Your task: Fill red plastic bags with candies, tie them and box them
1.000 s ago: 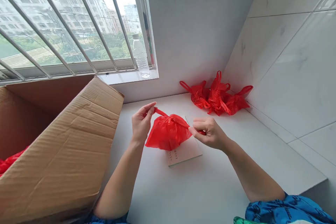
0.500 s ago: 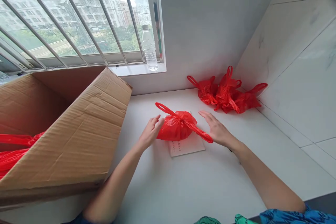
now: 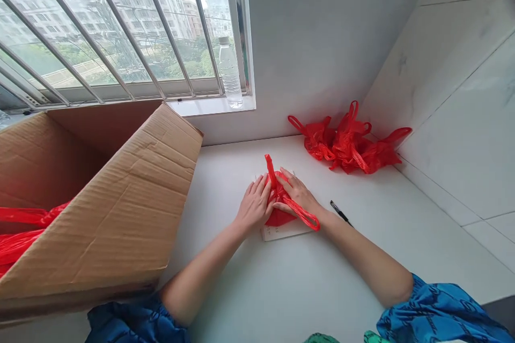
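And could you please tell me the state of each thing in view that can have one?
Left hand: open, against the bag's left side
Right hand: open, against its right side
Red plastic bag: gathered on top, handles loose
White booklet: mostly covered
Black pen: lying, partly hidden
Cardboard box: open
Clear bottle: capped, standing
Red bags by the wall: bunched together

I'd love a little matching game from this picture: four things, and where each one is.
1. Knotted red plastic bag
2. Clear plastic water bottle
3. Slim black pen
4. Brown cardboard box

A. Lying beside the right forearm
B. At the picture's left, with red plastic inside
C. Between the left hand and right hand
D. Standing on the white windowsill

Pairs: 1-C, 2-D, 3-A, 4-B
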`<control>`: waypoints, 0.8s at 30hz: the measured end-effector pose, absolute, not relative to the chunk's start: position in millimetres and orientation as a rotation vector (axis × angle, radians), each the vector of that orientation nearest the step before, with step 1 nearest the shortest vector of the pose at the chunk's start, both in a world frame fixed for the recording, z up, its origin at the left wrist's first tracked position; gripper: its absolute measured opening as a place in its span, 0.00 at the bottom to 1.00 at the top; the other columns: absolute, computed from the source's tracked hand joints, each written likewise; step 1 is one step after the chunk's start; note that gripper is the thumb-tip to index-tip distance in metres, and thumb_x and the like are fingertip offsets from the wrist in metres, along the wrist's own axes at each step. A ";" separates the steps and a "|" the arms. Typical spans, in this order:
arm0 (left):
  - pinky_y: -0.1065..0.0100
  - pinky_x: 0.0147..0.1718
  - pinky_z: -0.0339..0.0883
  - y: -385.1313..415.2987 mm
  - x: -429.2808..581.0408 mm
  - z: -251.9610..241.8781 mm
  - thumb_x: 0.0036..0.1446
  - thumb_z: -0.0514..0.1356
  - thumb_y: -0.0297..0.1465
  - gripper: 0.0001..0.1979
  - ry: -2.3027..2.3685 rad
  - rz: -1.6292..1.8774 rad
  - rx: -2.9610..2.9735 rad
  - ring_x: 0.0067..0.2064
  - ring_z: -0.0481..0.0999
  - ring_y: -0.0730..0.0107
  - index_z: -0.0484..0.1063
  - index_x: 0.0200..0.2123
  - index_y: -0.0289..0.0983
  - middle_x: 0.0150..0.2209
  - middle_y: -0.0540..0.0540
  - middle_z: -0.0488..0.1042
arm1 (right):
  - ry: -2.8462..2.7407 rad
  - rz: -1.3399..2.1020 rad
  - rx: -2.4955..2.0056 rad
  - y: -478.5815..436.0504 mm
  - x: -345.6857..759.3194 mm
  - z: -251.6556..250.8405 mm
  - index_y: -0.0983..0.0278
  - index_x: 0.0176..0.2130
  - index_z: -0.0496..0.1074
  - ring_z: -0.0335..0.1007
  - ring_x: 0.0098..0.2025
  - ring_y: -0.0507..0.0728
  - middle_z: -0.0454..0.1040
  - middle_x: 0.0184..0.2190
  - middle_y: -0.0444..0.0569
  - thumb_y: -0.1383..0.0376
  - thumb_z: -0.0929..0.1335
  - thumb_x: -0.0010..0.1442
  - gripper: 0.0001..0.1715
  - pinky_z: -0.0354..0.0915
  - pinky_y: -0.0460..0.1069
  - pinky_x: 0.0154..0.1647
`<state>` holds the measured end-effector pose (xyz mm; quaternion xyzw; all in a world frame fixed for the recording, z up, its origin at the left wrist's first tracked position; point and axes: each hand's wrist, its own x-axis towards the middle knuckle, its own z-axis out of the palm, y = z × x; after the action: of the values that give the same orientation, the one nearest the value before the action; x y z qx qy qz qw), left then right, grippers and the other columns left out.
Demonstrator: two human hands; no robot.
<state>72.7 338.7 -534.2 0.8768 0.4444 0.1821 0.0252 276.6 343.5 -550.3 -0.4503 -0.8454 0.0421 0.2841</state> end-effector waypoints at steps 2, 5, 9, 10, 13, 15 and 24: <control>0.49 0.67 0.50 340.4 73.0 -541.2 0.69 0.45 0.39 0.30 1.397 0.531 2.711 0.72 0.49 0.53 0.50 0.69 0.32 0.70 0.37 0.52 | -2.295 0.132 -1.243 343.6 275.7 -557.0 0.61 0.72 0.44 0.42 0.73 0.65 0.49 0.71 0.57 0.44 0.64 0.64 0.48 0.49 0.66 0.70; 0.51 0.68 0.48 343.9 72.2 -549.4 0.69 0.44 0.39 0.30 1.415 0.498 2.727 0.72 0.49 0.54 0.52 0.68 0.30 0.70 0.36 0.54 | -2.325 0.167 -1.283 345.7 275.1 -562.8 0.58 0.72 0.42 0.42 0.73 0.63 0.50 0.71 0.53 0.42 0.63 0.64 0.49 0.47 0.66 0.71; 0.51 0.69 0.47 346.6 70.6 -557.4 0.69 0.44 0.39 0.29 1.402 0.519 2.733 0.71 0.51 0.55 0.53 0.68 0.30 0.69 0.36 0.56 | -2.340 0.186 -1.322 346.9 274.3 -566.4 0.60 0.72 0.45 0.41 0.73 0.62 0.50 0.72 0.54 0.41 0.61 0.65 0.48 0.44 0.64 0.72; 0.51 0.69 0.47 346.9 70.6 -558.5 0.69 0.44 0.39 0.30 1.394 0.522 2.727 0.71 0.51 0.55 0.53 0.68 0.30 0.69 0.36 0.56 | -2.346 0.194 -1.329 346.8 274.0 -566.8 0.61 0.72 0.45 0.41 0.73 0.62 0.50 0.71 0.54 0.41 0.60 0.65 0.47 0.44 0.64 0.72; 0.51 0.69 0.46 347.4 71.3 -559.5 0.69 0.44 0.39 0.30 1.368 0.516 2.701 0.72 0.50 0.55 0.52 0.69 0.30 0.69 0.35 0.55 | -2.369 0.223 -1.345 346.1 273.0 -566.8 0.62 0.71 0.47 0.41 0.73 0.62 0.50 0.71 0.55 0.41 0.60 0.65 0.47 0.42 0.64 0.72; 0.51 0.69 0.45 347.4 72.0 -559.1 0.69 0.44 0.38 0.29 1.356 0.517 2.684 0.72 0.50 0.55 0.52 0.69 0.31 0.69 0.36 0.54 | -2.382 0.238 -1.353 345.6 272.6 -566.0 0.62 0.71 0.47 0.41 0.73 0.62 0.51 0.71 0.55 0.41 0.59 0.66 0.46 0.41 0.64 0.73; 0.52 0.70 0.44 347.4 72.5 -560.0 0.69 0.44 0.37 0.29 1.342 0.532 2.645 0.72 0.49 0.56 0.52 0.69 0.31 0.69 0.36 0.55 | -2.401 0.263 -1.357 344.2 271.8 -562.5 0.63 0.70 0.51 0.43 0.73 0.62 0.54 0.70 0.55 0.43 0.57 0.68 0.42 0.39 0.63 0.73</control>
<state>72.5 347.4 -560.0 0.8759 0.4445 0.1762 0.0642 271.8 344.2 -562.5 -0.4814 -0.8518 0.0932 0.1846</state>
